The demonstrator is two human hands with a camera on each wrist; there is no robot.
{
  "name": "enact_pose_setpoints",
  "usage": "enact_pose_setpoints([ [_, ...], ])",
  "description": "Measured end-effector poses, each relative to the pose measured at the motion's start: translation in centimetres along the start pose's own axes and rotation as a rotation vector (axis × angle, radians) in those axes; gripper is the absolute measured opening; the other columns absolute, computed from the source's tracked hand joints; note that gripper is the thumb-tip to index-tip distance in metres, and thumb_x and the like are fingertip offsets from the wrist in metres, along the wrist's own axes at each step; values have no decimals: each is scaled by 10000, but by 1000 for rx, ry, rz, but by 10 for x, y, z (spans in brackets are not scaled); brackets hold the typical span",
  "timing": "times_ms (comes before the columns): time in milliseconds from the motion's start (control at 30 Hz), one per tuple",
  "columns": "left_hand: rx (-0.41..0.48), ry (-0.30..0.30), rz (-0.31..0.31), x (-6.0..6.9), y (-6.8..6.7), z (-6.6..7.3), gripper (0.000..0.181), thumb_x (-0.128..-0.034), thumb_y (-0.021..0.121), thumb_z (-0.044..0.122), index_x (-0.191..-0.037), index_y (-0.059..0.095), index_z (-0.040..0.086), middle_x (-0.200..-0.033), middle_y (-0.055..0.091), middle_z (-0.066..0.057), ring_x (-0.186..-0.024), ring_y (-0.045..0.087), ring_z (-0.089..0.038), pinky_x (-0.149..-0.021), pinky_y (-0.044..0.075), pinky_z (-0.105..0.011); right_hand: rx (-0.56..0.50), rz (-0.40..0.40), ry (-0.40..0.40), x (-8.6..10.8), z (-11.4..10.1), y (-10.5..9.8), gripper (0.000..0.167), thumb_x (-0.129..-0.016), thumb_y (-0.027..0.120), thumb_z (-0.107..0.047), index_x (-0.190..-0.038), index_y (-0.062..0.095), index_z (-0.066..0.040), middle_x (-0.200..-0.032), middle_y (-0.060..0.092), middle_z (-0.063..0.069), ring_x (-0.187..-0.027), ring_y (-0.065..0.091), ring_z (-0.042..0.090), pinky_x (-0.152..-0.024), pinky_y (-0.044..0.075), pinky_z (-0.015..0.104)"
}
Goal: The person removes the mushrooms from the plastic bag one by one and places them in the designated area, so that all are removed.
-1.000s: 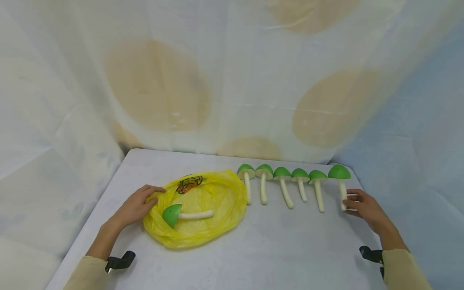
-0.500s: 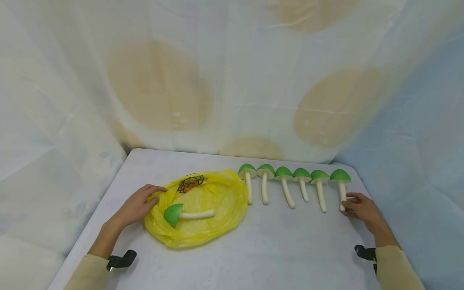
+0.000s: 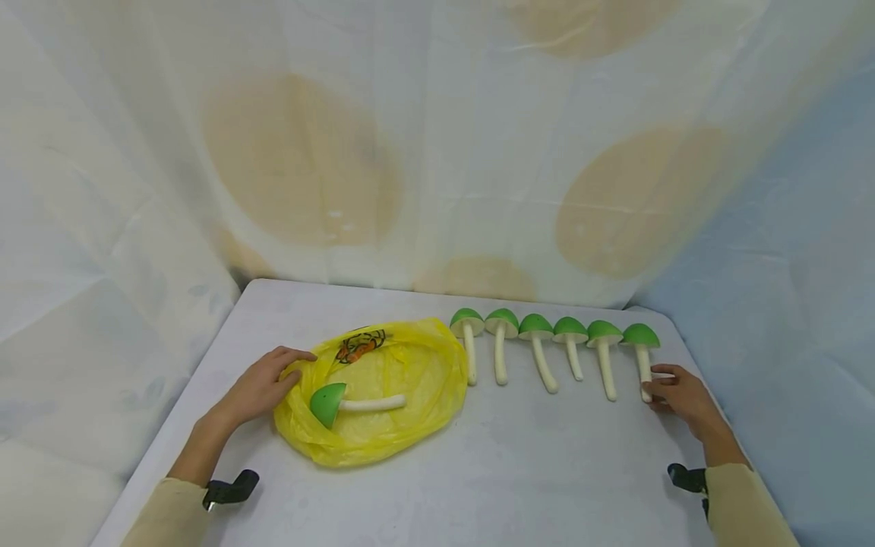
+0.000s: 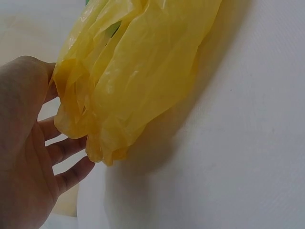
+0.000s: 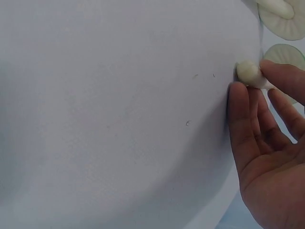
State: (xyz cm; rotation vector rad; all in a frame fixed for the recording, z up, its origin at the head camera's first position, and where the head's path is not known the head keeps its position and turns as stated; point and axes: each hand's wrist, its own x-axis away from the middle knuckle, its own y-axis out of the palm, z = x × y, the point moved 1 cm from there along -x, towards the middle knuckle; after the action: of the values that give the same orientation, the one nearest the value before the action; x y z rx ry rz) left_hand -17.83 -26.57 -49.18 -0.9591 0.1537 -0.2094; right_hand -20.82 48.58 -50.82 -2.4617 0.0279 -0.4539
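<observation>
In the head view my left hand (image 3: 254, 389) holds the near-left rim of an open yellow plastic bag (image 3: 427, 384), thumb on the inner side. Inside the bag lies a toy mushroom (image 3: 328, 404) with a green cap and a white stem. At the table's right, my right hand (image 3: 686, 396) pinches the lower stem of another green-capped mushroom (image 3: 640, 336), the rightmost of a row. The right wrist view shows the rounded stem end (image 5: 248, 72) between thumb and fingers, close to the table surface. Crumpled bag film (image 4: 138, 81) hides some left fingertips.
Several more mushrooms (image 3: 536, 328) lie side by side along the back, caps away from me, starting beside the bag's right edge. The white table (image 3: 533, 471) ends at fabric curtains (image 3: 478, 190) behind and on both sides.
My right hand has moved slightly left and lowered its mushroom to the row's right end, close to its neighbour. The left hand keeps its place on the bag.
</observation>
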Motion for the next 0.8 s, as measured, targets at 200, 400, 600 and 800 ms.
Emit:
enact_pose_setpoints([
  [200,1,-7,-3,0,0,0,295,-1014,531,113,-1283,650,139,-1293,603,-122,-1242,536,-375,-1059,407,-614,19,11,12,-1,1,1,718,-981,641,-278,-1491,294,88,-1320,493,329,-879,663,158,-729,592,290],
  [400,3,-15,-3,0,-1,0,294,-1015,533,116,-1284,649,142,-1301,600,-127,-1249,532,-383,-1062,402,-620,25,22,18,1,1,2,710,-988,634,-279,-1493,294,86,-1341,476,333,-888,652,151,-728,585,287],
  [600,10,-25,-6,0,-1,1,298,-1013,538,112,-1288,647,144,-1308,594,-136,-1252,526,-392,-1063,397,-628,35,31,1,2,3,2,683,-1002,614,-261,-1491,293,91,-1344,484,345,-891,646,155,-714,574,298],
  [800,15,-23,-7,0,-1,3,301,-1008,543,101,-1288,646,139,-1307,596,-141,-1255,524,-397,-1063,394,-632,51,114,1,-1,4,6,664,-981,599,-183,-1505,292,83,-1271,489,305,-898,611,211,-659,553,286],
])
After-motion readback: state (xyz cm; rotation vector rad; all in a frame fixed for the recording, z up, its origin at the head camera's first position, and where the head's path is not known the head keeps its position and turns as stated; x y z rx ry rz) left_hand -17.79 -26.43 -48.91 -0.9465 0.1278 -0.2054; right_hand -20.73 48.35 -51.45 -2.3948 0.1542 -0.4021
